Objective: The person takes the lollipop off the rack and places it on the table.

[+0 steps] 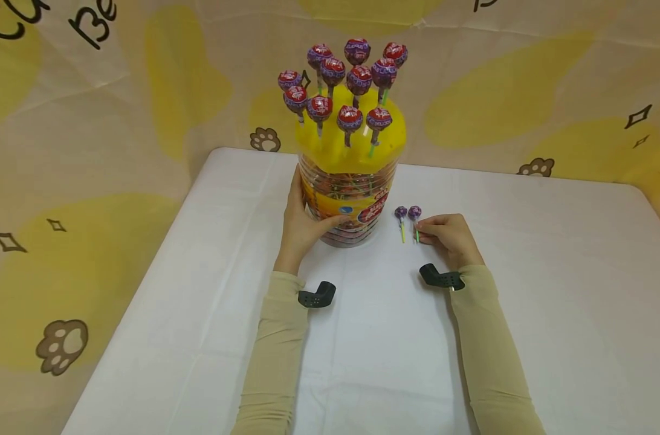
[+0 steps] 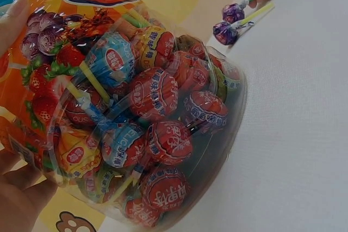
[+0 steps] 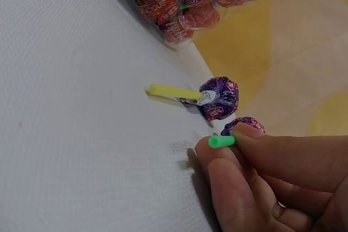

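A clear plastic jar (image 1: 372, 211) with a yellow lid (image 1: 332, 158) stands on the table, full of wrapped lollipops (image 2: 154, 94). Several purple-and-red lollipops (image 1: 350, 119) stick up from the lid on their sticks. My left hand (image 1: 303, 226) holds the jar's left side, thumb across the front label. Right of the jar, my right hand (image 1: 451, 237) pinches the green stick (image 3: 222, 142) of a purple-wrapped lollipop (image 1: 414, 212) between thumb and fingers. Beside it lies another purple lollipop (image 3: 219, 99) with a yellow stick, its head toward the back of the table.
A white cloth covers the table (image 1: 379, 344). Behind and to the left hangs a yellow-patterned fabric backdrop (image 1: 498, 90) with paw prints, close to the table's rear edge. Black wrist devices (image 1: 318, 296) sit on both sleeves.
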`<move>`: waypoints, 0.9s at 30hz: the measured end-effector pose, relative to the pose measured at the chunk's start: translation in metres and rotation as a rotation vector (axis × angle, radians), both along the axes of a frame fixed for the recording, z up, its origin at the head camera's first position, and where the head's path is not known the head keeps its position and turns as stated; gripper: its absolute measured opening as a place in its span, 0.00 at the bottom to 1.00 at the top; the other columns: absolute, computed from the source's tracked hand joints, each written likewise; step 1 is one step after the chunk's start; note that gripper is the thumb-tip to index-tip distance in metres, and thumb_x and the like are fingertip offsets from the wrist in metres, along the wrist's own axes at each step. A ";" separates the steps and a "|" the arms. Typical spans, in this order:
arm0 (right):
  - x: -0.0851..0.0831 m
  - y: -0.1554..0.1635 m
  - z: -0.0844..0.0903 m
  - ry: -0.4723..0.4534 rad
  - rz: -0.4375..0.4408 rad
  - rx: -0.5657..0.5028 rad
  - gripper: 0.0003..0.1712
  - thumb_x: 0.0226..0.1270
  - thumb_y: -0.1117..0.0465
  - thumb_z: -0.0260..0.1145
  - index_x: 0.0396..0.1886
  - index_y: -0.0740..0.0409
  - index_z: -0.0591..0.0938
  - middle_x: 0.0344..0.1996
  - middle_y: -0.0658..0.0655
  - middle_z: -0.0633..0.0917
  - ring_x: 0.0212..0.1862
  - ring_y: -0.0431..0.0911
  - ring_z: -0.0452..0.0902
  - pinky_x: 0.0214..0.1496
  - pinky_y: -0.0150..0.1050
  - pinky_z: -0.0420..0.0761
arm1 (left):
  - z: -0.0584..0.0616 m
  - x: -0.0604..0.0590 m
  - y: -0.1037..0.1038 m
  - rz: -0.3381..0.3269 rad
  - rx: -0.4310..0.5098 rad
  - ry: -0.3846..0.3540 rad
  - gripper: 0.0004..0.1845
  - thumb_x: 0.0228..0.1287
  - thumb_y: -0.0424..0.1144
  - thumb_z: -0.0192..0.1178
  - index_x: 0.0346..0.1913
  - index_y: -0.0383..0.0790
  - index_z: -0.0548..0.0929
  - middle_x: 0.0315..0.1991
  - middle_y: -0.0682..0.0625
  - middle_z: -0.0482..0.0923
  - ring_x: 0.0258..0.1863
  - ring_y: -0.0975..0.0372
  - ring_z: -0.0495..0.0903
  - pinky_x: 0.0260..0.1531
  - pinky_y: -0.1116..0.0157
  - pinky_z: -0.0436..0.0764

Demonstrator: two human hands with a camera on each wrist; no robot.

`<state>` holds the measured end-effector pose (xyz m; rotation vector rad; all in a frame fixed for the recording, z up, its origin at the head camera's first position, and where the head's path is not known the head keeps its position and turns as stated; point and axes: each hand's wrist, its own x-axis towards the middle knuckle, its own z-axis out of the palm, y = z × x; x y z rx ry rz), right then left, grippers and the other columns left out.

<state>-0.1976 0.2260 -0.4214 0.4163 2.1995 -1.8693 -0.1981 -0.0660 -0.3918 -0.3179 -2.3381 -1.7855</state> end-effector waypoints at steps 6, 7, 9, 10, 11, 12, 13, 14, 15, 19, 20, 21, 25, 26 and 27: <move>-0.001 0.001 -0.001 0.002 0.001 -0.007 0.15 0.61 0.71 0.64 0.45 0.79 0.77 0.26 0.50 0.83 0.26 0.38 0.80 0.36 0.29 0.84 | 0.001 0.000 0.000 0.005 0.002 -0.015 0.60 0.47 0.39 0.75 0.75 0.49 0.41 0.73 0.49 0.49 0.71 0.59 0.53 0.69 0.64 0.56; -0.001 0.001 -0.002 0.001 0.000 -0.008 0.15 0.61 0.71 0.64 0.45 0.79 0.77 0.26 0.50 0.83 0.26 0.38 0.80 0.35 0.29 0.84 | 0.001 0.000 0.000 0.006 0.002 -0.016 0.60 0.48 0.39 0.74 0.75 0.49 0.41 0.73 0.49 0.49 0.71 0.60 0.53 0.69 0.64 0.56; -0.001 0.001 -0.002 0.004 0.001 -0.004 0.13 0.61 0.71 0.65 0.43 0.78 0.78 0.25 0.50 0.83 0.25 0.37 0.80 0.35 0.29 0.84 | 0.000 0.000 0.000 0.007 0.001 -0.017 0.60 0.48 0.39 0.74 0.75 0.49 0.41 0.73 0.50 0.49 0.71 0.60 0.53 0.69 0.64 0.56; -0.001 0.001 -0.002 0.005 0.002 0.001 0.13 0.61 0.71 0.65 0.43 0.77 0.78 0.25 0.50 0.83 0.25 0.37 0.80 0.34 0.29 0.84 | 0.000 0.000 0.000 0.007 0.001 -0.017 0.60 0.48 0.39 0.74 0.75 0.49 0.41 0.73 0.50 0.50 0.71 0.60 0.53 0.69 0.64 0.56; -0.001 0.001 -0.002 0.007 0.005 0.008 0.13 0.61 0.71 0.65 0.42 0.77 0.78 0.25 0.49 0.83 0.25 0.37 0.79 0.34 0.29 0.84 | 0.000 0.000 0.000 0.006 0.000 -0.015 0.60 0.48 0.39 0.74 0.75 0.49 0.41 0.73 0.49 0.50 0.71 0.59 0.53 0.69 0.64 0.56; -0.001 0.000 -0.002 0.010 0.007 0.015 0.13 0.61 0.71 0.65 0.42 0.77 0.79 0.24 0.49 0.83 0.25 0.37 0.79 0.33 0.28 0.84 | 0.000 0.000 0.000 0.006 -0.002 -0.013 0.60 0.48 0.39 0.74 0.75 0.49 0.41 0.73 0.49 0.50 0.71 0.59 0.53 0.69 0.64 0.56; -0.001 0.000 -0.002 0.011 0.010 0.023 0.12 0.61 0.70 0.66 0.41 0.77 0.79 0.24 0.49 0.83 0.25 0.37 0.79 0.32 0.28 0.83 | 0.000 0.000 0.000 0.005 -0.004 -0.011 0.60 0.48 0.39 0.74 0.75 0.49 0.41 0.73 0.49 0.50 0.71 0.59 0.53 0.69 0.64 0.56; -0.001 0.000 -0.001 0.014 0.013 0.032 0.13 0.61 0.70 0.66 0.41 0.77 0.79 0.24 0.49 0.83 0.25 0.37 0.79 0.32 0.28 0.83 | 0.000 0.000 0.000 0.005 -0.006 -0.010 0.60 0.48 0.39 0.74 0.75 0.48 0.41 0.73 0.48 0.50 0.71 0.59 0.53 0.69 0.64 0.56; -0.001 0.000 -0.001 0.018 0.017 0.041 0.13 0.61 0.70 0.66 0.41 0.78 0.79 0.24 0.49 0.82 0.25 0.37 0.78 0.32 0.27 0.83 | 0.000 0.000 0.000 0.005 -0.007 -0.010 0.59 0.48 0.39 0.74 0.75 0.48 0.41 0.72 0.48 0.50 0.71 0.59 0.53 0.69 0.64 0.56; -0.001 -0.001 -0.001 0.030 0.038 0.089 0.15 0.61 0.69 0.66 0.42 0.80 0.78 0.21 0.48 0.82 0.24 0.36 0.78 0.30 0.26 0.82 | 0.001 0.000 0.000 0.005 -0.008 -0.008 0.59 0.48 0.39 0.74 0.75 0.48 0.41 0.73 0.48 0.50 0.71 0.59 0.53 0.69 0.64 0.56; -0.001 -0.001 0.000 0.035 0.042 0.102 0.16 0.61 0.69 0.66 0.42 0.80 0.78 0.20 0.48 0.82 0.23 0.35 0.77 0.29 0.26 0.82 | 0.001 0.000 0.000 0.005 -0.006 -0.007 0.59 0.48 0.39 0.74 0.75 0.48 0.41 0.73 0.48 0.50 0.71 0.59 0.53 0.69 0.64 0.56; -0.001 -0.001 0.000 0.038 0.046 0.116 0.16 0.61 0.69 0.66 0.42 0.80 0.78 0.19 0.47 0.82 0.22 0.35 0.77 0.28 0.25 0.82 | 0.001 0.000 0.000 0.004 -0.005 -0.007 0.59 0.48 0.39 0.74 0.75 0.48 0.41 0.73 0.49 0.50 0.71 0.59 0.53 0.69 0.64 0.56; -0.001 -0.001 0.000 0.052 0.064 0.167 0.17 0.61 0.67 0.66 0.43 0.80 0.79 0.18 0.46 0.82 0.21 0.34 0.77 0.27 0.25 0.81 | 0.000 -0.001 0.000 0.004 -0.003 -0.009 0.59 0.48 0.39 0.74 0.75 0.49 0.41 0.73 0.49 0.50 0.71 0.59 0.53 0.69 0.64 0.56; -0.001 0.000 0.000 0.055 0.068 0.172 0.17 0.61 0.67 0.66 0.43 0.80 0.79 0.18 0.47 0.82 0.21 0.34 0.77 0.27 0.25 0.81 | 0.000 -0.001 0.000 0.004 -0.004 -0.010 0.59 0.48 0.39 0.74 0.75 0.49 0.41 0.73 0.49 0.50 0.71 0.59 0.53 0.69 0.63 0.56; -0.001 0.000 0.000 0.057 0.072 0.176 0.17 0.61 0.67 0.66 0.43 0.80 0.79 0.18 0.47 0.83 0.21 0.34 0.78 0.27 0.25 0.81 | 0.000 -0.001 0.000 0.005 -0.005 -0.010 0.59 0.48 0.39 0.74 0.75 0.49 0.41 0.73 0.49 0.50 0.71 0.59 0.53 0.69 0.63 0.56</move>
